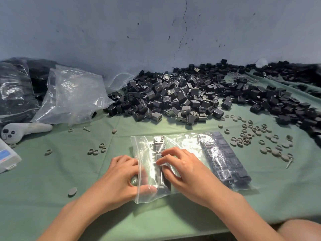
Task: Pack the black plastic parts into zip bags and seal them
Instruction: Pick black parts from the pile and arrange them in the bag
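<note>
While the left hand (121, 176) grips the edge of the likely slippery zip bag (182, 141), the right hand (184, 168) pinches stiff black parts (159, 147) through it.

Glare on the bag (175, 143) whites out its middle, and the right hand (182, 164) covers much of the row of parts (158, 145) inside. Fingertips of the left hand (119, 178) blur behind the plastic. On the bench's left side a white box (7, 159) is cut by the frame, its label unreadable. The pile (173, 96) along the far edge runs out of frame at right.
</note>
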### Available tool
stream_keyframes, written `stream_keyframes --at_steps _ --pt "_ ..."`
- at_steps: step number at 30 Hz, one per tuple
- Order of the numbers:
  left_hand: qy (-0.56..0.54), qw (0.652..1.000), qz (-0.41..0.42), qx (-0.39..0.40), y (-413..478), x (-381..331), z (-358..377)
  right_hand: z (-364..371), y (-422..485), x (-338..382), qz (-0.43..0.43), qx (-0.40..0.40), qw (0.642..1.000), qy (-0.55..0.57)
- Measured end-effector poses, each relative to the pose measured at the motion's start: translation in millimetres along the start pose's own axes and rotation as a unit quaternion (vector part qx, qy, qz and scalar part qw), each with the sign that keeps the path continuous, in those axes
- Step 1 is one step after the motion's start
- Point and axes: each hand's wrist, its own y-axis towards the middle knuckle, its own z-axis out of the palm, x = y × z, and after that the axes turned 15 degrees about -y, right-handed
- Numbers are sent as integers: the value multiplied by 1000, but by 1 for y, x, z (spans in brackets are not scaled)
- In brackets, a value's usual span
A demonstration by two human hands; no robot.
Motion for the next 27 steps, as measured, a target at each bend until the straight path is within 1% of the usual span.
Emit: stream_keyframes --at_steps 3,5,11,14,16,18,20,22,24,27 --pt "20 999 12 -22 2 -1 3 0 0 1 1 -1 1000 0" --pt "17 999 3 -29 3 -4 3 1 0 1 2 -3 1000 -3" --pt "-55 997 -43 -43 2 -5 -10 1 0 5 -2 1 1000 3" --pt "-91 994 -24 -50 -1 -2 -16 -1 0 7 4 6 998 57" --pt "-87 995 -12 -52 -1 0 -16 -4 1 6 15 7 995 103" --pt "-54 997 6 -52 -2 2 -16 -8 1 7 24 9 991 129" --pt "4 998 32 -48 0 4 -18 -10 2 7 26 4 994 108" --pt "24 998 42 -34 1 9 -21 -9 4 7 26 5 999 45" --pt "39 997 62 -6 5 13 -23 -8 6 6 27 20 999 2" --pt "53 992 100 56 14 8 -24 -5 11 6 26 36 999 -7"
